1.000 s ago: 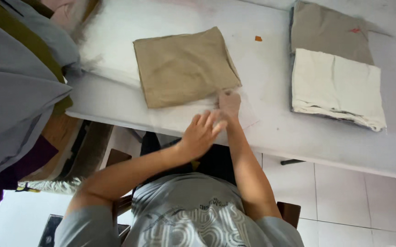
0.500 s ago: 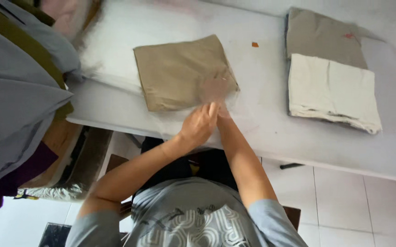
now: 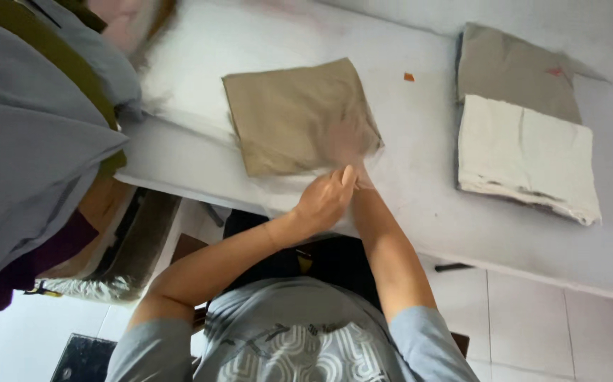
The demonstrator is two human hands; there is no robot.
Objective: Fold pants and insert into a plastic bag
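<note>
We look down on a white table with our landmark, a folded tan cloth, lying square-ish and slightly turned on it. Our left hand sits at the near right corner of that tan cloth, fingers curled loosely together, resting on the table edge of the cloth; we cannot tell whether it pinches anything. Our right hand lies just beyond it, over the same corner of the tan cloth, but it is blurred and we cannot tell whether its fingers are spread or closed, or whether it grips the fabric. The two hands are touching or nearly so.

Well to the right of the tan cloth lies a stack of folded fabric: a cream folded cloth on the nearer part, overlapping a grey-brown folded cloth farther back. A small red mark shows on the grey-brown one, too small to make out. Between the tan cloth and that stack, a tiny orange scrap rests on the bare tabletop.

To the left of the tan cloth, off the table's end, stands another person in a grey garment with an olive strap.
</note>
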